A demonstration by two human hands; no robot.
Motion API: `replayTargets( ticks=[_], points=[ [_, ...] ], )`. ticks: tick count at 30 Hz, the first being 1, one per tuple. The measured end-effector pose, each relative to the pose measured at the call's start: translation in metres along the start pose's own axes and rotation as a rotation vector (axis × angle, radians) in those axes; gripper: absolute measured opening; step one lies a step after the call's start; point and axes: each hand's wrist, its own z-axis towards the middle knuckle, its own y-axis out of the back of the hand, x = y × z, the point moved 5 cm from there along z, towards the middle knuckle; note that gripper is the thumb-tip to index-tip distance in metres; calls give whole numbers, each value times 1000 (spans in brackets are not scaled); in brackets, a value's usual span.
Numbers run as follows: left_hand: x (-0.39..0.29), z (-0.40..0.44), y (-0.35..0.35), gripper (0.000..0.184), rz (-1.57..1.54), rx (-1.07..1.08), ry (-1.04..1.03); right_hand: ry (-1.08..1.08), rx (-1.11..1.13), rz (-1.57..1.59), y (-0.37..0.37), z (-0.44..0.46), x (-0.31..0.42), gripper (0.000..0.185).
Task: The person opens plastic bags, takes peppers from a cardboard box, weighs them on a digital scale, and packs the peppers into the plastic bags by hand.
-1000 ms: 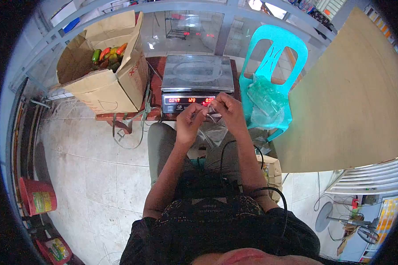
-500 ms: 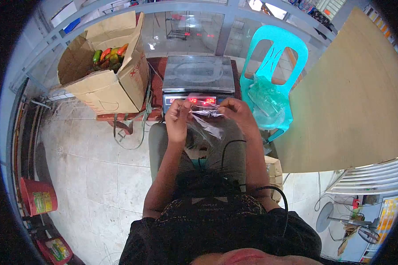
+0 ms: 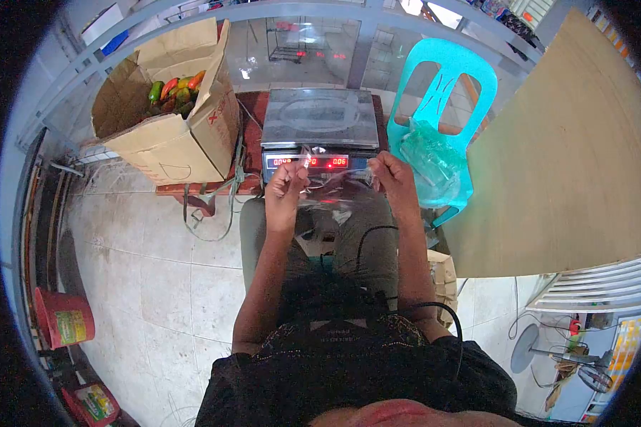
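Observation:
A thin clear plastic bag (image 3: 335,191) is stretched between my two hands, in front of the digital scale (image 3: 320,121). My left hand (image 3: 286,186) pinches its left side just below the lit red display. At its right side, my right hand (image 3: 393,178) is closed on the plastic near the scale's right corner. The bag is see-through, and its edges are hard to make out. Nothing rests on the scale's metal plate.
On the red table (image 3: 249,135), an open cardboard box (image 3: 210,135) of peppers (image 3: 178,91) stands left of the scale. A turquoise chair (image 3: 477,85) holding green plastic bags (image 3: 431,160) is at the right, beside a large tan board (image 3: 555,171).
My hands have moved apart, my left hand to the left and my right hand to the right. The bunched plastic has been spread out between them.

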Motion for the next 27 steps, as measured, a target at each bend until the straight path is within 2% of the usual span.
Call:
replayTargets(
  ticks=[2, 5, 8, 10, 12, 15, 18, 21, 27],
  points=[
    [2, 1, 4, 16, 53, 68, 50, 5, -4, 43, -4, 0, -3, 31],
    [2, 1, 4, 14, 4, 52, -36, -10, -5, 27, -3, -2, -2, 33],
    [-42, -12, -2, 20, 613, -239, -483, 40, 22, 36, -7, -3, -9, 34],
    [-47, -14, -15, 23, 494, -186, -566, 90, 53, -9, -14, -3, -10, 34],
    [-64, -20, -29, 26, 648, 57, -659, 132, 88, -126, -22, -6, -3, 33],
    [-31, -27, -45, 23, 403, 247, -369, 19, 104, 1, -32, -8, -13, 33],
    [-26, -31, -47, 16, 323, 214, -259, -56, 119, 82, -38, -13, -11, 30],
    [-24, -29, -44, 14, 407, 219, -286, -112, 148, 207, -40, -16, -11, 26],
    [-22, -24, -32, 11, 415, 61, -368, 4, 229, 234, -37, -13, 7, 22]
  ],
)
